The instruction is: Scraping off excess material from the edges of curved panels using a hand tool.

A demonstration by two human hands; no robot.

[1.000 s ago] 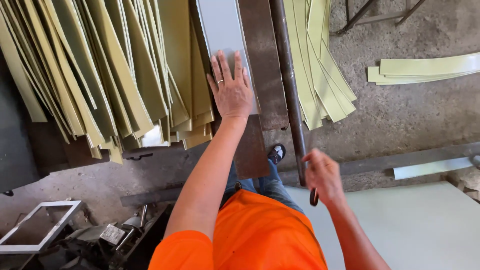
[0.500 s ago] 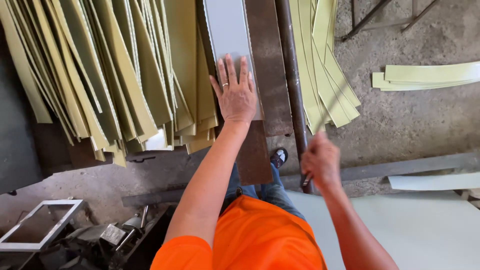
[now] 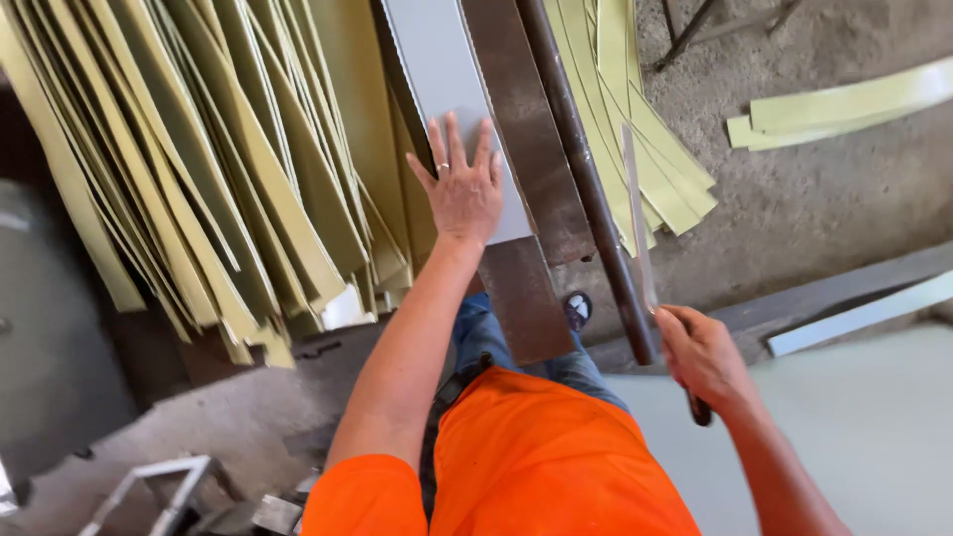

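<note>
My left hand (image 3: 463,191) lies flat, fingers spread, on the near end of a pale grey sheet (image 3: 437,60). The sheet rests on a rusty brown metal bed (image 3: 521,149). Along the bed's right side runs a long dark bar (image 3: 586,189). My right hand (image 3: 700,355) is closed around a dark handle (image 3: 701,409) at the bar's near end. A thin pale strip (image 3: 635,203) stands just right of the bar, reaching down to my right hand.
Many yellow-green cut strips (image 3: 199,169) hang in a fan at the left. More strips (image 3: 645,149) lie right of the bar, and a few (image 3: 844,104) on the concrete floor. A large pale sheet (image 3: 874,427) lies at lower right. A metal frame (image 3: 159,486) sits at bottom left.
My right hand has shifted right and a little nearer with the handle. A thin pale strip now shows beside the bar. My left hand stays pressed on the sheet.
</note>
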